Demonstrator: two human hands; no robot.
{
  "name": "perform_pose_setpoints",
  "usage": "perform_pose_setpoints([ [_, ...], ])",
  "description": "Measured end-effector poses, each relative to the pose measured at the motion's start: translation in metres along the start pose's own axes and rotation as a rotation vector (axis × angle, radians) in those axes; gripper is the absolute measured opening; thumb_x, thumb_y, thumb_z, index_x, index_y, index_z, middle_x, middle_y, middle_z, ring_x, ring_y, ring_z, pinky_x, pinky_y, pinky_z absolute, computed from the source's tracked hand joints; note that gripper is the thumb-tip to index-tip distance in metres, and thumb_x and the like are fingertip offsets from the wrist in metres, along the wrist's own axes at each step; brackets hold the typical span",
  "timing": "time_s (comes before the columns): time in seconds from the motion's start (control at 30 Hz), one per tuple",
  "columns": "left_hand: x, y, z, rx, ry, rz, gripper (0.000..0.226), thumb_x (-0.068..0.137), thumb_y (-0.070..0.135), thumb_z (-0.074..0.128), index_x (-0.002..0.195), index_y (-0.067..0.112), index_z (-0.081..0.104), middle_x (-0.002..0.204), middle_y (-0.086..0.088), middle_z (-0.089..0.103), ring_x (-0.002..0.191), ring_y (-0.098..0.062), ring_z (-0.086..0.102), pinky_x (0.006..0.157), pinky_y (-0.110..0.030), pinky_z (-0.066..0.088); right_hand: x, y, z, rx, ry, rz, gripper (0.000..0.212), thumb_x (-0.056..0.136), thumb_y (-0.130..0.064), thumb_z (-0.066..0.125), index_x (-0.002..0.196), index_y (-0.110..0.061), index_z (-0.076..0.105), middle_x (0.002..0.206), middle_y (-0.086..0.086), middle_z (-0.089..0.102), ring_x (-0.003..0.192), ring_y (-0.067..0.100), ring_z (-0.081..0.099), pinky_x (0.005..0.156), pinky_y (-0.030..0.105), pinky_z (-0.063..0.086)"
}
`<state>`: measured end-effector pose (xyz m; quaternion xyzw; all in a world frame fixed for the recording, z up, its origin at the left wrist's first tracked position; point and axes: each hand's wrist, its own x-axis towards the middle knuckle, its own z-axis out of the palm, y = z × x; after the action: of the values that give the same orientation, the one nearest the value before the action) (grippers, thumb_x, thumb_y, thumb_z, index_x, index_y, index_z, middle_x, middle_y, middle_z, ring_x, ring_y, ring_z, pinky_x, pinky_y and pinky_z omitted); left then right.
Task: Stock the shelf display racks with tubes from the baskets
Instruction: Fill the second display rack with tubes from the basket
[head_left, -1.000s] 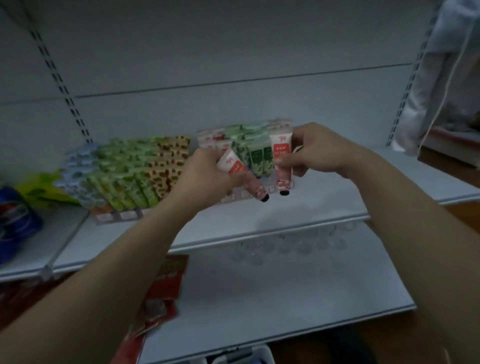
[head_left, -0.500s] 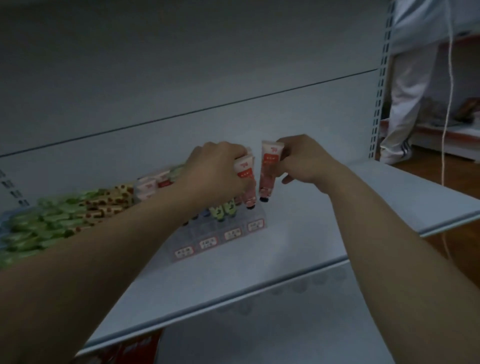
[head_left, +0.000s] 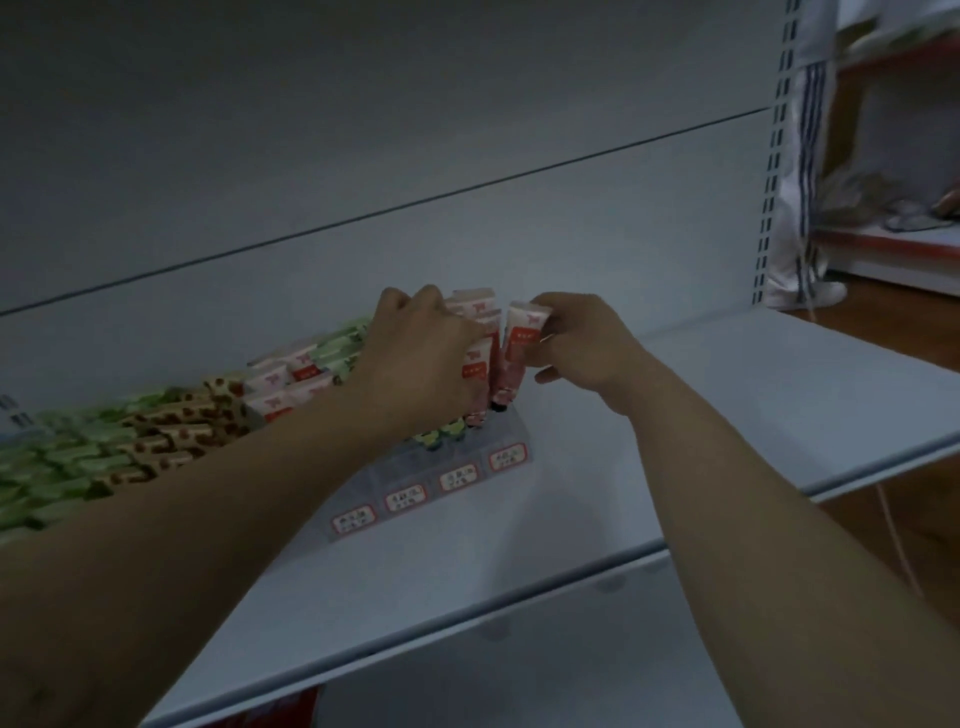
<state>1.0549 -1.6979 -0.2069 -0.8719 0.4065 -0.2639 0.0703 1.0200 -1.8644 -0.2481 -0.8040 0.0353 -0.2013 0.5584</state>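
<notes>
Head view. Centre of frame: the right hand pinches the flat upper end of a red-and-white tube, held cap-down just above the rightmost lane of the clear display rack. Immediately left, the left hand curls round a second red tube beside tubes already standing in that lane. The rack rests on the white shelf. Green and patterned tubes fill the rows at lower left. No basket is visible. The step in hand appears to be insertion. The next move would call for lowering each tube cap-first into the lane, upright, then releasing it without tipping its neighbours.
</notes>
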Motion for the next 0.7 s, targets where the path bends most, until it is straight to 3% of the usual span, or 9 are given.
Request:
perform_pose_setpoints([
  [0.13,-0.004,0.003,0.001,0.105,0.092,0.011,0.036,0.083,0.05,0.052,0.101,0.024,0.069,0.088,-0.006,0.061,0.095,-0.022,0.049,0.086,-0.036,0.019,-0.002,-0.003,0.012,-0.162,-0.047,-0.066,0.015,0.078,-0.002,0.068,0.086,-0.014,0.067,0.083,0.008,0.069,0.076,0.024,0.067,0.067,0.038,0.058],
  [0.27,-0.006,0.009,0.003,0.069,0.054,-0.072,0.027,0.083,0.043,0.057,0.098,0.023,0.068,0.089,-0.004,0.061,0.096,-0.02,0.048,0.085,-0.033,0.018,-0.002,-0.008,0.015,-0.306,-0.046,-0.123,0.018,0.081,-0.006,0.068,0.086,-0.022,0.062,0.069,-0.012,0.057,0.059,-0.002,0.05,0.053,0.005,0.039],
  [0.33,-0.004,0.009,0.003,0.031,0.032,-0.106,0.025,0.082,0.039,0.059,0.098,0.021,0.068,0.09,-0.005,0.06,0.097,-0.021,0.049,0.086,-0.034,0.021,-0.003,-0.009,0.017,-0.34,-0.033,-0.131,0.019,0.082,-0.005,0.067,0.089,-0.022,0.063,0.068,-0.014,0.054,0.057,-0.006,0.047,0.048,0.0,0.034],
  [0.5,-0.001,0.011,0.008,0.027,0.033,-0.179,0.017,0.083,0.035,0.059,0.089,0.021,0.066,0.082,-0.003,0.059,0.075,-0.019,0.041,0.089,-0.036,0.022,-0.001,-0.003,0.018,-0.366,-0.004,-0.128,0.015,0.082,-0.005,0.066,0.095,-0.013,0.069,0.078,-0.005,0.063,0.057,-0.004,0.05,0.05,0.003,0.038],
  [0.6,-0.004,0.007,0.014,-0.02,0.06,-0.249,0.018,0.084,0.039,0.057,0.079,0.023,0.061,0.079,-0.003,0.058,0.071,-0.019,0.039,0.089,-0.036,0.022,0.0,-0.002,0.018,-0.377,-0.005,-0.132,0.016,0.083,-0.004,0.064,0.095,-0.013,0.07,0.082,-0.003,0.066,0.058,-0.002,0.052,0.055,0.011,0.043],
  [0.7,-0.006,0.003,0.013,-0.065,0.048,-0.243,0.015,0.083,0.043,0.06,0.082,0.027,0.058,0.08,-0.001,0.055,0.074,-0.019,0.037,0.088,-0.035,0.022,0.004,-0.002,0.019,-0.4,0.009,-0.128,0.017,0.084,-0.002,0.06,0.097,-0.007,0.07,0.086,0.004,0.07,0.061,0.007,0.056,0.063,0.023,0.051],
])
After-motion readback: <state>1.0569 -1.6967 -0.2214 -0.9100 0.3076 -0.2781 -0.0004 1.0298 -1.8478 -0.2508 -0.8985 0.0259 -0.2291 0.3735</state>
